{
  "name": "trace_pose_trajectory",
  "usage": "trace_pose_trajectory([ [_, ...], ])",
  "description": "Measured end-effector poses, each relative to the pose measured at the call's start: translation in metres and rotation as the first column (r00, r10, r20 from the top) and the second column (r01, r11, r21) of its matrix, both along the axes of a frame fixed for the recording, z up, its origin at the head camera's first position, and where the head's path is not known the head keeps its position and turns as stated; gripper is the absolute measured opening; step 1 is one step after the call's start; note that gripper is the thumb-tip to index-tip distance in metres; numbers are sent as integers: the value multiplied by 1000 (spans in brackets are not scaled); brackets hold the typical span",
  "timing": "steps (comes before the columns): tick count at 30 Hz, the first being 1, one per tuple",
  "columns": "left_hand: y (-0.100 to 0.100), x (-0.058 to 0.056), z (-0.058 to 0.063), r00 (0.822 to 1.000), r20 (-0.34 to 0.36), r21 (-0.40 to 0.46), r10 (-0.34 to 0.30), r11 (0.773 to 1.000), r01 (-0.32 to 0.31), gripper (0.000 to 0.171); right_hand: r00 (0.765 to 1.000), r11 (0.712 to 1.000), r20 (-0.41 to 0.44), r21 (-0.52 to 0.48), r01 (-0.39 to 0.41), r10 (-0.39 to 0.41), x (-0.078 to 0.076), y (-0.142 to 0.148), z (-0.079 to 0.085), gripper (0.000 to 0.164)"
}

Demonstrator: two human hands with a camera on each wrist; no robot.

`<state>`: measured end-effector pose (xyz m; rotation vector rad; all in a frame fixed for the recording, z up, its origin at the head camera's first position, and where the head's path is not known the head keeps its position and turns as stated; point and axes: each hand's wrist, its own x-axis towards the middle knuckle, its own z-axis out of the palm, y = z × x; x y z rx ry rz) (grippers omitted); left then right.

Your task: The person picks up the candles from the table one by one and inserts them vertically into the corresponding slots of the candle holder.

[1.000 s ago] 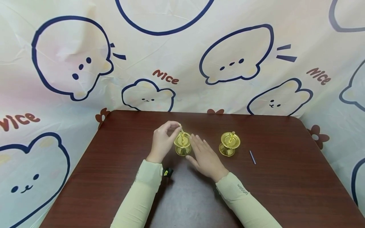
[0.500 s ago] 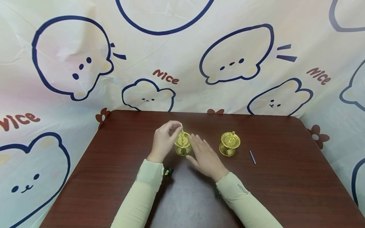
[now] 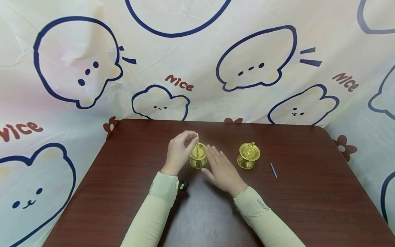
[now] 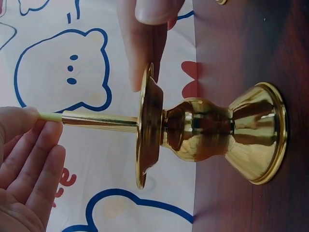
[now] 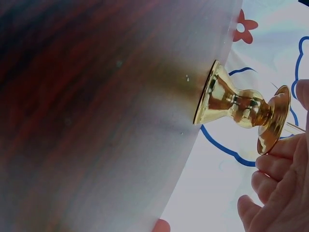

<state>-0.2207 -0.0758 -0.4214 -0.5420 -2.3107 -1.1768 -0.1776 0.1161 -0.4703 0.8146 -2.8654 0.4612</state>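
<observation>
A brass candlestick [image 3: 198, 161] stands upright on the table, with a wide dish and a slender tube rising from it. In the left wrist view, a thin yellow-green candle [image 4: 50, 116] sits at the mouth of that tube [image 4: 99, 121]. My left hand [image 3: 177, 152] pinches the candle between thumb and index finger, its other fingers close by. My right hand [image 3: 223, 173] lies to the right of the candlestick with straight fingers, whose tips touch the dish's rim [image 5: 275, 121] in the right wrist view. How deep the candle sits in the tube is hidden.
A second brass candlestick [image 3: 247, 158] stands to the right of my right hand. Farther right a thin lilac stick [image 3: 273, 170] lies on the dark wooden table [image 3: 308, 199]. A cartoon-print cloth [image 3: 203, 61] hangs behind the table's far edge.
My left hand has shifted slightly to the right, still pinching the candle over the tube, which now stands a little straighter. My right hand has stayed in place.
</observation>
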Motion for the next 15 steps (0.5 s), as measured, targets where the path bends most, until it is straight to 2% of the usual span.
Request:
trace_pose_trajectory([
  [15, 1, 2, 0, 1000, -3, 8, 7, 1000, -7, 14, 1000, 1000, -4, -7, 0, -1, 1, -1, 1, 73],
])
